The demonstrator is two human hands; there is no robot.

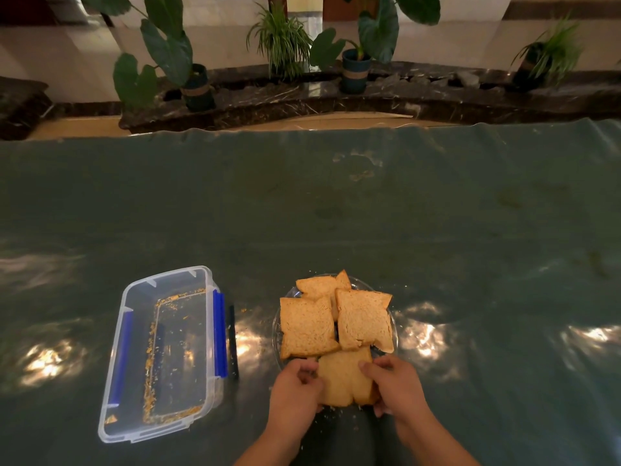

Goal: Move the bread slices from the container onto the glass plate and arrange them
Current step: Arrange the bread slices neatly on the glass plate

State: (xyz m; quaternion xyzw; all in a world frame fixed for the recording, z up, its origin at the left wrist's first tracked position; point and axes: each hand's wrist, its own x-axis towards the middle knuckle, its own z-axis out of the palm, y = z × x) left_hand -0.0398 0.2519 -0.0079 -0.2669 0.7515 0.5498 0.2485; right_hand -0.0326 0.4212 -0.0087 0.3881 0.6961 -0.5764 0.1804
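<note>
Your left hand (pixel 295 386) and right hand (pixel 395 386) pinch the nearest square brown bread slice (pixel 344 378) by opposite edges, steadying it at the round clear glass plate's (pixel 276 326) near rim beside three laid slices. The clear plastic container (pixel 161 354) holds only crumbs.

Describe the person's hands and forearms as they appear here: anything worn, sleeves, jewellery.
Both the left hand and the right hand are bare, with no gloves, and no rings or watch that I can make out. The forearms are uncovered down to the bottom edge of the picture; no sleeves show. Fingernails look short and plain.
</note>
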